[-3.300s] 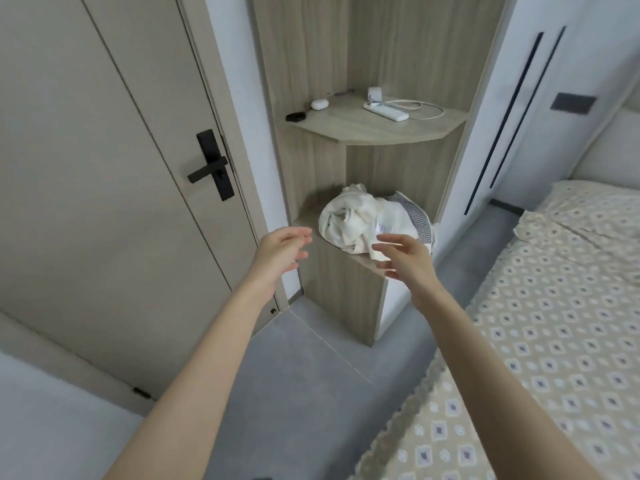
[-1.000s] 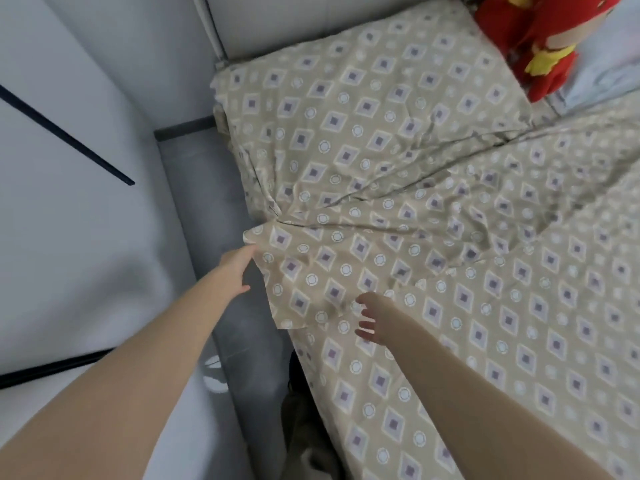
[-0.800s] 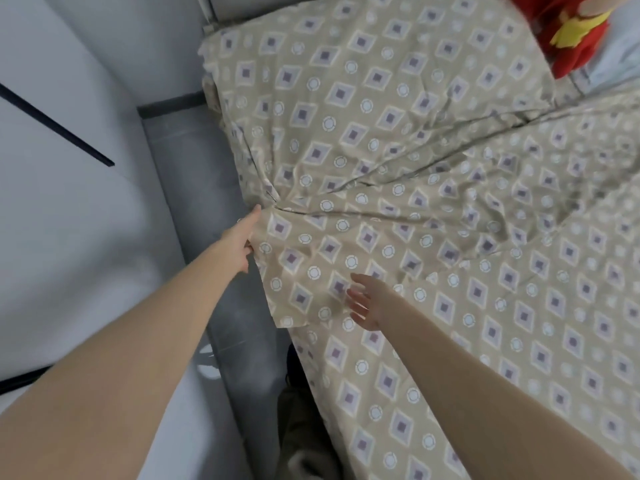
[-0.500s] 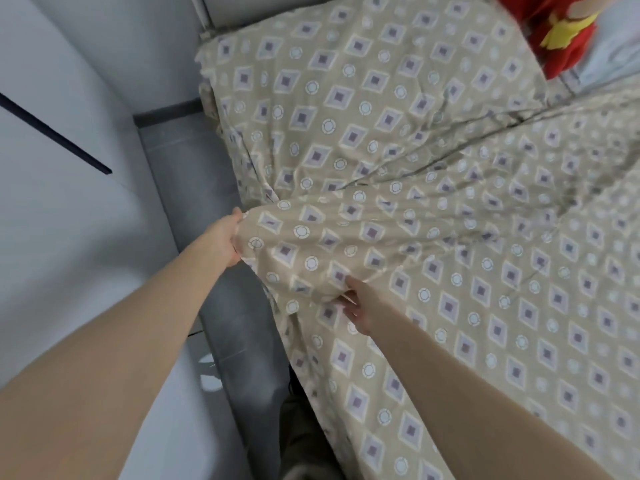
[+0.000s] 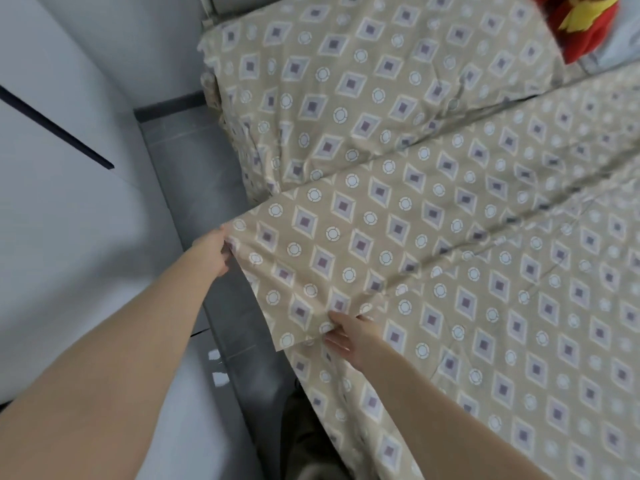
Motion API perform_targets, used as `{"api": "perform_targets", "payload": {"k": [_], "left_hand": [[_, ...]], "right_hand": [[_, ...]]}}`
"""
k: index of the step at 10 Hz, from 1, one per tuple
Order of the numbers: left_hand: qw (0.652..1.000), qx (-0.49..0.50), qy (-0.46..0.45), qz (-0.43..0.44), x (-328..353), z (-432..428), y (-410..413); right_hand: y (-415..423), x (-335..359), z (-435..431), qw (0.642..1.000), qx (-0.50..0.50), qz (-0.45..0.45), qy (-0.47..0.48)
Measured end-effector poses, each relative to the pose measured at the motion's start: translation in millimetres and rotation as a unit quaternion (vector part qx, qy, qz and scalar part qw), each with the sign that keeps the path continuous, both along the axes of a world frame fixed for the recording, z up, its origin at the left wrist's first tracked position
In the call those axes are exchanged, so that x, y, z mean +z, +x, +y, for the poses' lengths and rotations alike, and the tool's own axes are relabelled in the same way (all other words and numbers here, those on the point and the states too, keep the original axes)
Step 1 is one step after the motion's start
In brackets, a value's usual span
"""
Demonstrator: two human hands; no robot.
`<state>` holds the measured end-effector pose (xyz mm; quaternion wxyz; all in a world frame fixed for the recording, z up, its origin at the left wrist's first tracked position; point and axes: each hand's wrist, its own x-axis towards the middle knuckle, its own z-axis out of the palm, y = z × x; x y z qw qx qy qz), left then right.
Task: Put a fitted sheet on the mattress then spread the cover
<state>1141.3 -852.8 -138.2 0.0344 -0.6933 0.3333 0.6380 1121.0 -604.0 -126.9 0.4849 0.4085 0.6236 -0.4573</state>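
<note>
A beige cover [image 5: 433, 244] printed with purple diamonds and white rings lies over the bed. My left hand [image 5: 213, 251] pinches its lifted corner out over the gap beside the bed. My right hand [image 5: 349, 332] grips the cover's side edge lower down, fingers tucked under the fabric. Between the two hands the edge is raised and stretched. A pillow [image 5: 363, 64] in the same print lies at the head of the bed, partly under the cover.
A red and yellow plush toy [image 5: 581, 22] sits at the top right by the pillow. A narrow grey floor strip [image 5: 194, 174] runs between the bed and a white wall [image 5: 69, 202] with a dark line.
Both hands have taken hold of the cover's edge and lifted it; the corner has moved out to the left and the wrinkles near it have pulled flat.
</note>
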Motion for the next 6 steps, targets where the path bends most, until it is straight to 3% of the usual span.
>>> {"api": "perform_targets", "payload": {"k": [1, 2, 3, 5, 6], "left_hand": [[0.992, -0.094, 0.075, -0.025, 0.7, 10.2, -6.5], [0.984, -0.155, 0.072, -0.047, -8.5, 22.5, -9.6], [0.967, -0.218, -0.063, -0.118, -29.3, 31.7, -3.6], [0.963, -0.194, -0.123, -0.141, -73.1, 41.6, 6.5], [0.943, -0.245, -0.118, -0.194, -75.9, 41.8, 5.5]], "right_hand": [[14.9, -3.6, 2.6, 0.998, 0.02, -0.062, -0.025], [28.3, -5.1, 7.2, 0.995, 0.003, -0.092, -0.038], [34.1, -10.9, 8.9, 0.996, 0.033, -0.075, -0.027], [39.7, -25.4, 6.4, 0.971, 0.213, 0.09, 0.061], [32.6, -19.7, 11.8, 0.937, 0.334, 0.086, 0.054]]}}
